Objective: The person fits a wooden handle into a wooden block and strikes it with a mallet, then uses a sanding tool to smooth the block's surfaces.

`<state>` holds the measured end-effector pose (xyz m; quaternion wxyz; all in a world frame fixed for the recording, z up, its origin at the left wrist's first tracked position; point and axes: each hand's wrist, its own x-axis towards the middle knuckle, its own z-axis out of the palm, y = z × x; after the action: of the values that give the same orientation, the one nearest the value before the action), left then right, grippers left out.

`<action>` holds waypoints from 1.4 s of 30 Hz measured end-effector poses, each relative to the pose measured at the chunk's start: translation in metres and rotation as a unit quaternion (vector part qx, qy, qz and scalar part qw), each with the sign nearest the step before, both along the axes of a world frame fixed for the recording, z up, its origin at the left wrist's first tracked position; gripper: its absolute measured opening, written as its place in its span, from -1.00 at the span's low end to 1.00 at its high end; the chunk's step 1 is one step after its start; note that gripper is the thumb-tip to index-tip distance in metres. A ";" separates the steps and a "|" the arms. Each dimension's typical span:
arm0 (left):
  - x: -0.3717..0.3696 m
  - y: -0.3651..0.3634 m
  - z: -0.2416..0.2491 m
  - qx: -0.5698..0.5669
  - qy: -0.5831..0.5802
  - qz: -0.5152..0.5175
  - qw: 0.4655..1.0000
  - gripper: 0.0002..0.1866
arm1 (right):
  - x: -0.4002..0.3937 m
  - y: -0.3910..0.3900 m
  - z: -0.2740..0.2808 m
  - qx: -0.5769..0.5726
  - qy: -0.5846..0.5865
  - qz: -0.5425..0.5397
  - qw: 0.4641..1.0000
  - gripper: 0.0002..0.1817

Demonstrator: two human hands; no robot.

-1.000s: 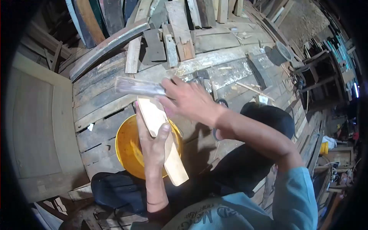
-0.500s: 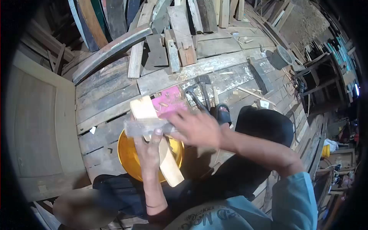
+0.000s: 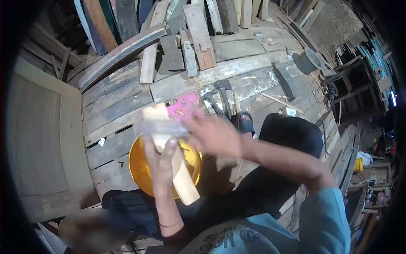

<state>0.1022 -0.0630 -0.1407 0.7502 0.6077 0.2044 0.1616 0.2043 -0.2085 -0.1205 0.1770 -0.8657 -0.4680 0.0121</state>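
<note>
A pale piece of wood (image 3: 185,184) slants over a yellow bucket (image 3: 137,169), with its lower end near my lap. My left hand (image 3: 160,165) is closed around the wood, thumb along its right side. My right hand (image 3: 218,134) is to the right of the wood, smeared by motion, with its fingers curled at the end of a flat, pale grey rectangular thing (image 3: 163,128). That thing lies crosswise over the upper part of the wood. It is too blurred to name, and where it meets the wood cannot be made out.
Beyond the bucket a pink sheet (image 3: 186,105) with wood chips lies on the plank floor. Near it are a hammer-like tool (image 3: 224,86) and a foot in a dark sandal (image 3: 245,123). Boards (image 3: 198,34) lean at the back; a wooden panel (image 3: 40,144) stands left. A grey bucket (image 3: 308,61) sits far right.
My right hand has shifted slightly, and the grey thing has moved a little up along the wood and is more blurred. My left hand still grips the wood in nearly the same place.
</note>
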 end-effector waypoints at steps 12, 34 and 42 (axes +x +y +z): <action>0.003 0.001 0.013 -0.020 -0.088 0.039 0.995 -0.10 | -0.013 -0.002 0.002 0.064 0.047 0.042 0.996 -0.59; 0.005 -0.019 0.000 0.027 -0.087 0.067 0.994 -0.19 | 0.016 0.027 0.021 0.010 0.093 -0.045 0.995 -0.50; 0.004 -0.006 -0.001 -0.057 -0.057 0.050 0.995 -0.15 | 0.016 0.033 0.020 -0.027 0.099 -0.022 0.994 -0.48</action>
<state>0.1064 -0.0689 -0.1422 0.7852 0.5423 0.2003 0.2216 0.2202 -0.1754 -0.1006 0.1990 -0.8747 -0.4288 0.1067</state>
